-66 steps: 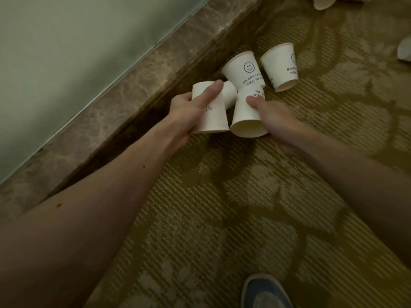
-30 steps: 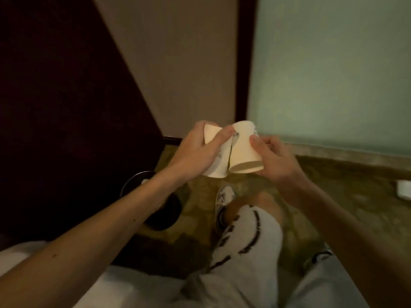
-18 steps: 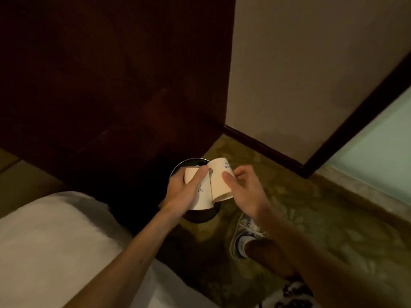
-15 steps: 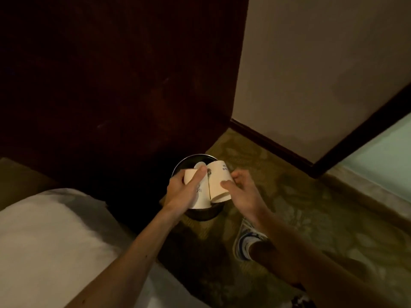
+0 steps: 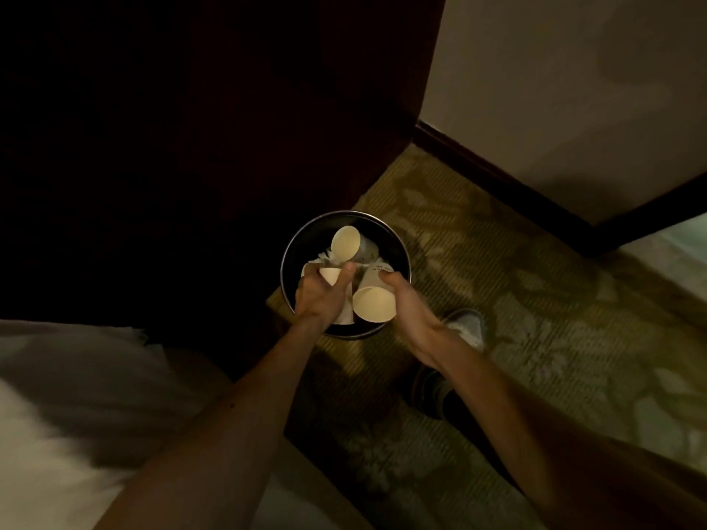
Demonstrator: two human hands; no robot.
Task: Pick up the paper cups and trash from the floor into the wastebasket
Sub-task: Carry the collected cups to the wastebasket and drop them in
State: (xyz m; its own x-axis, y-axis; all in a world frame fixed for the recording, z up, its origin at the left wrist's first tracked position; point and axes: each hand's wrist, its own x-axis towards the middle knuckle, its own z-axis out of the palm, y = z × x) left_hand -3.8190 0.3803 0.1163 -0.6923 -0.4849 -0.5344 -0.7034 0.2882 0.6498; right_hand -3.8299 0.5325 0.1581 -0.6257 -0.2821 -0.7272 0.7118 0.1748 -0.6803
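A round black wastebasket [image 5: 401, 258] with a metal rim stands on the carpet beside a dark wooden cabinet. Inside it lie a white paper cup [image 5: 346, 242] on its side and some crumpled paper. My left hand [image 5: 319, 296] grips a white paper cup [image 5: 331, 276] over the basket's near side. My right hand [image 5: 407, 304] holds a second white paper cup [image 5: 374, 302], tilted with its open mouth toward me, above the basket's near right rim.
A dark wooden cabinet [image 5: 199, 147] rises to the left of the basket. White bedding [image 5: 69, 415] fills the lower left. Patterned green carpet [image 5: 535, 319] spreads right, up to a beige wall with dark baseboard [image 5: 497, 181]. My shoe [image 5: 465, 327] stands right of the basket.
I carried the two cups from the floor by the marble ledge to the wastebasket. Both hands have since lowered over its opening and the right cup has tilted toward me.
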